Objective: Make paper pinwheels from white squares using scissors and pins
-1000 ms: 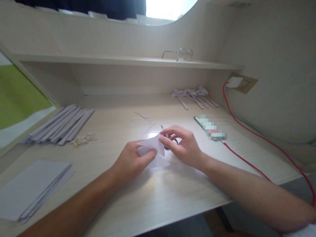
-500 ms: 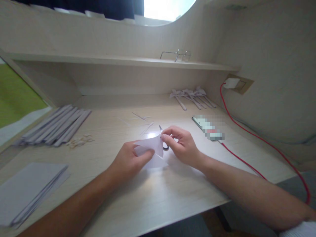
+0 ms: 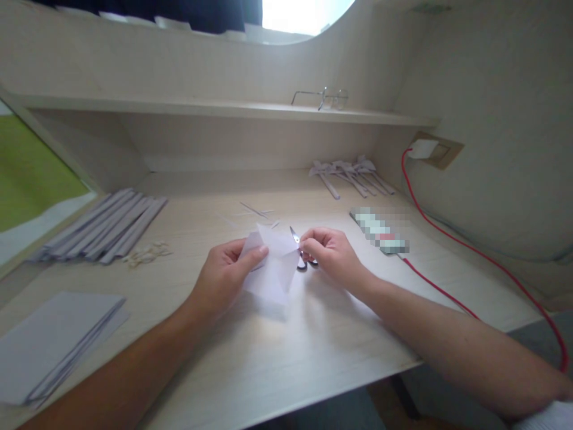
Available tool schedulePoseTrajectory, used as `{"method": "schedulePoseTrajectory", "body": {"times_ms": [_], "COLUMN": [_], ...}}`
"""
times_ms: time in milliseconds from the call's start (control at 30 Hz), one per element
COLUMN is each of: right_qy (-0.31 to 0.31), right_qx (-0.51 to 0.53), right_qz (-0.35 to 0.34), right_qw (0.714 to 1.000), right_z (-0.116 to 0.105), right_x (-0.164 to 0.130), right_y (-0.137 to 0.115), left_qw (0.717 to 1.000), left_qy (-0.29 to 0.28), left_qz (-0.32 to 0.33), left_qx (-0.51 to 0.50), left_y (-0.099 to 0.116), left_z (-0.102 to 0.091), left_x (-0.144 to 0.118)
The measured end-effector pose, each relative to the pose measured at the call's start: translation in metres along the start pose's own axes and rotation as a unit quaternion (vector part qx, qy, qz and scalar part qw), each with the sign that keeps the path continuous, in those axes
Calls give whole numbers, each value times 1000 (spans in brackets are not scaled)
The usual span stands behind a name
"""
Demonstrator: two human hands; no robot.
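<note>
A creased sheet of white paper (image 3: 274, 269) is held up over the desk between both hands. My left hand (image 3: 228, 272) grips its left side, thumb on top and fingers behind. At the paper's right corner, my right hand (image 3: 329, 254) pinches it between thumb and fingertips. Scissors (image 3: 302, 263) with dark handles lie on the desk just behind the right fingers, partly covered by them. Several thin paper strips (image 3: 255, 210) are scattered beyond the paper.
Rolled paper tubes (image 3: 105, 224) lie at left, near rubber bands (image 3: 148, 254) and folded paper sheets (image 3: 58, 346). Paper-topped sticks (image 3: 351, 176) lie at the back right. A phone (image 3: 379, 232) with a red cable (image 3: 441, 289) is at right. Glasses (image 3: 333, 98) stand on the shelf (image 3: 215, 108).
The paper has opened out wider and turned, with its top corner now raised. My left hand has shifted slightly left and up; more of the scissors shows beside my right hand.
</note>
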State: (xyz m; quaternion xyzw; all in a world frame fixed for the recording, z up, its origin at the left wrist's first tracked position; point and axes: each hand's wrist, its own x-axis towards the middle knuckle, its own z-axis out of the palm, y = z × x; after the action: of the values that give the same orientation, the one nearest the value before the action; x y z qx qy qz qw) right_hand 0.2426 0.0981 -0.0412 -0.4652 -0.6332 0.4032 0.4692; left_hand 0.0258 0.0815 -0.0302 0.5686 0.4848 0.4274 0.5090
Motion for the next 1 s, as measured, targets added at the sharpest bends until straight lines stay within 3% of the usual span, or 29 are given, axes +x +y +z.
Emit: {"method": "schedulePoseTrajectory", "body": {"times_ms": [67, 167, 267, 333, 733, 1000], "right_qy": [37, 105, 74, 41, -9, 18], "right_qx": [-66, -136, -146, -157, -211, -208], "right_qz": [-43, -185, -323, -362, -327, -357], "right_qw": [996, 968, 932, 918, 921, 910], "right_z": [-1, 1, 6, 8, 7, 6], "right_x": [-1, -9, -18, -21, -19, -18], "right_y": [-1, -8, -15, -17, -13, -14], "left_qw": [1000, 996, 988, 983, 970, 971], "left_qy": [-18, -85, -143, -163, -184, -185], "left_qz": [5, -4, 1, 16, 74, 54], "left_qx": [6, 37, 65, 77, 144, 143], "left_y": [-2, -7, -9, -8, -3, -3], "left_z": [1, 3, 6, 7, 6, 5], "left_x": [0, -1, -3, -4, -8, -8]}}
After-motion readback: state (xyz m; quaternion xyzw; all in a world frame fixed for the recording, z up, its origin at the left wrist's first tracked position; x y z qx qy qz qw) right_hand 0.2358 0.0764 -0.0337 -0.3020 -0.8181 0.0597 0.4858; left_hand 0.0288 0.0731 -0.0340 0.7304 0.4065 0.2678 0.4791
